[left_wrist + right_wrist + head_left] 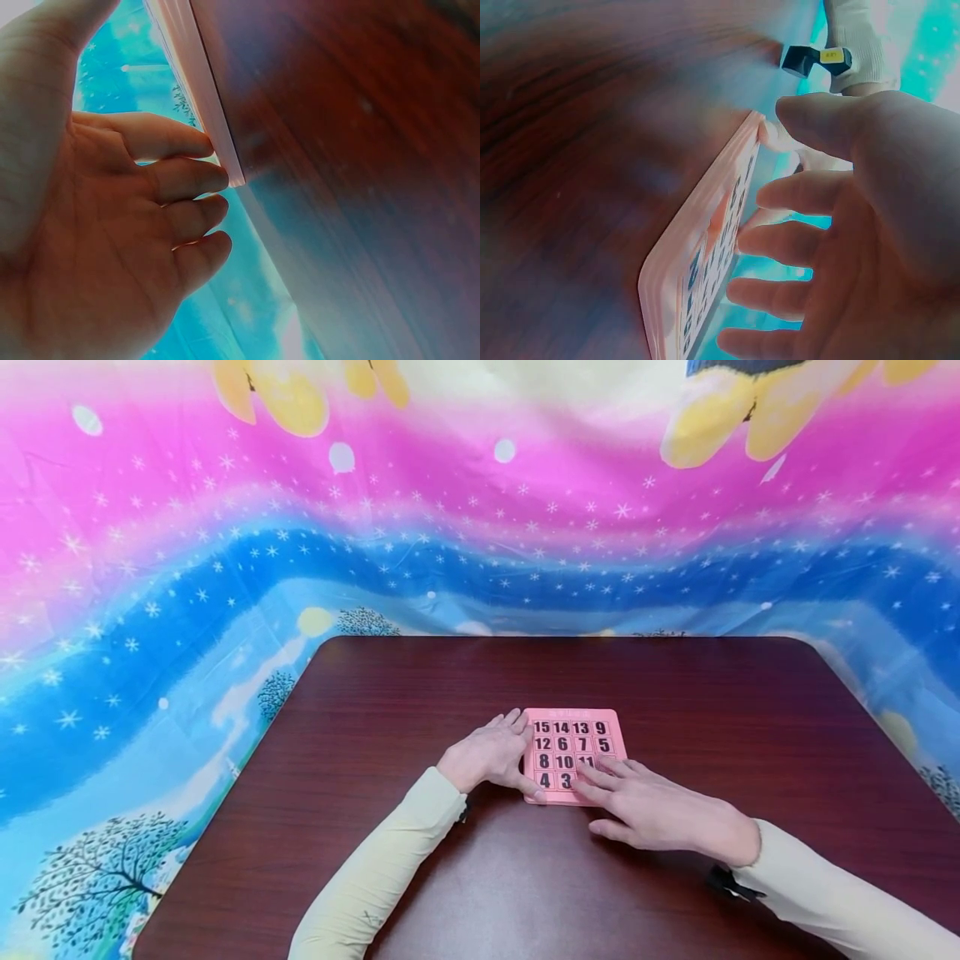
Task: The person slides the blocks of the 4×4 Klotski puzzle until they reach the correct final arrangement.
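A pink number sliding puzzle [562,745] lies flat on the dark wood table, its square tiles printed in black. My left hand [492,755] rests along its left side, fingers extended at the edge and thumb over the near-left corner. In the left wrist view the fingertips [217,176] meet the puzzle's side wall. My right hand [648,806] is spread over the near-right part, covering several lower tiles. Its fingers [780,241] are apart and fairly straight in the right wrist view, where an orange gap shows among the tiles.
The brown table [420,677] has rounded far corners. Behind it and along its sides hangs a colourful backdrop cloth [465,527] with snowflakes and trees. Pale sleeves cover both forearms, and a black wrist device [815,60] sits at the left cuff.
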{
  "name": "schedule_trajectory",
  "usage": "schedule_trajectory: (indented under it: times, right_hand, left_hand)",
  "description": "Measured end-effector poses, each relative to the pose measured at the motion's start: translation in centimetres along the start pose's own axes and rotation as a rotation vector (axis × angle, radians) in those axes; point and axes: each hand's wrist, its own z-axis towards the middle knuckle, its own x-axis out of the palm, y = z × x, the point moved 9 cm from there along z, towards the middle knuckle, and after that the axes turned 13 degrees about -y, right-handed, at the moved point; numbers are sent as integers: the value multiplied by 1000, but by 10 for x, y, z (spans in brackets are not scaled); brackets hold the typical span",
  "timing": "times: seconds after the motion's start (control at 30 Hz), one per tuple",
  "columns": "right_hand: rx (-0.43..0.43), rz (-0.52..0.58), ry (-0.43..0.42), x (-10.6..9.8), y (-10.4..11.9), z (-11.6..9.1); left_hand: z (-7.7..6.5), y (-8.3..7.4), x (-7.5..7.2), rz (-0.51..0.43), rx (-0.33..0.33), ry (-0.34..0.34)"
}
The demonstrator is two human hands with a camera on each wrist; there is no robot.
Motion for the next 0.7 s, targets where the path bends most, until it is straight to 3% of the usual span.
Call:
schedule_trajectory:
  times: [0.7]
  right_hand:
    - [-22, -18, 23, 16, 9, 6]
  left_hand:
    - [1, 0, 0, 23, 13, -1]
